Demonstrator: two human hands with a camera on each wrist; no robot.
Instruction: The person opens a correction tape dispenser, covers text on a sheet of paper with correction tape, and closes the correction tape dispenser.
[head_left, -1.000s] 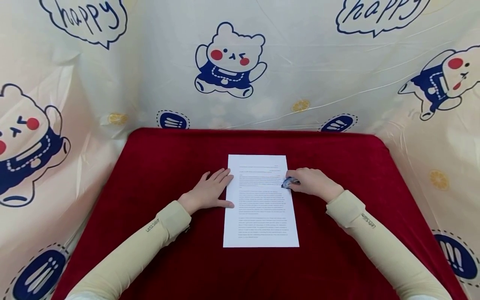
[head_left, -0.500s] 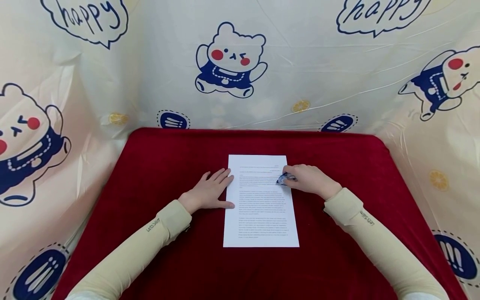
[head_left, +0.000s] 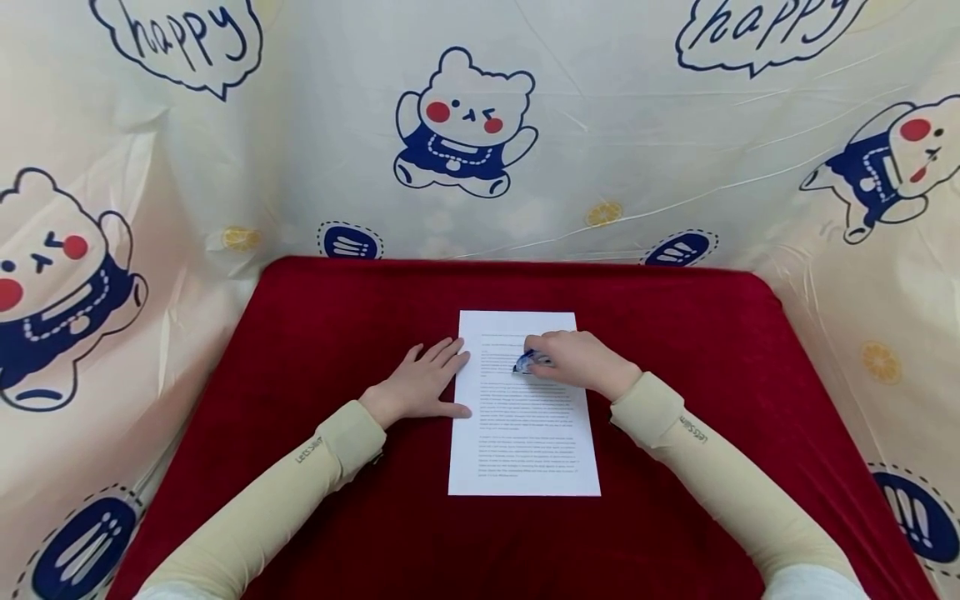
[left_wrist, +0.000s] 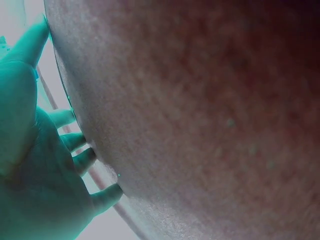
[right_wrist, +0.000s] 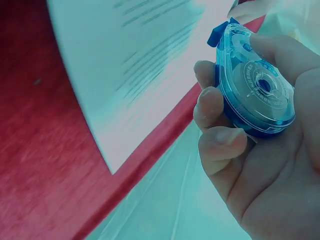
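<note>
A printed sheet of paper (head_left: 517, 458) lies flat on the red cloth. My left hand (head_left: 420, 385) rests with spread, straight fingers along its left edge, the fingertips and thumb touching the paper. My right hand (head_left: 588, 360) is over the upper part of the sheet and grips a blue, see-through correction tape dispenser (head_left: 532, 362), its tip pointing left at the lines of text. In the right wrist view, the correction tape (right_wrist: 260, 87) sits between thumb and curled fingers, its round reel showing. The left wrist view shows the left hand (left_wrist: 45, 165) and mostly blurred cloth.
A table under a dark red velvet cloth (head_left: 337, 525) holds the paper. White curtains (head_left: 585, 150) printed with cartoon bears stand behind it and on both sides.
My right hand has moved left with the correction tape, from the paper's right edge to over the text. The left hand and the paper have stayed in place.
</note>
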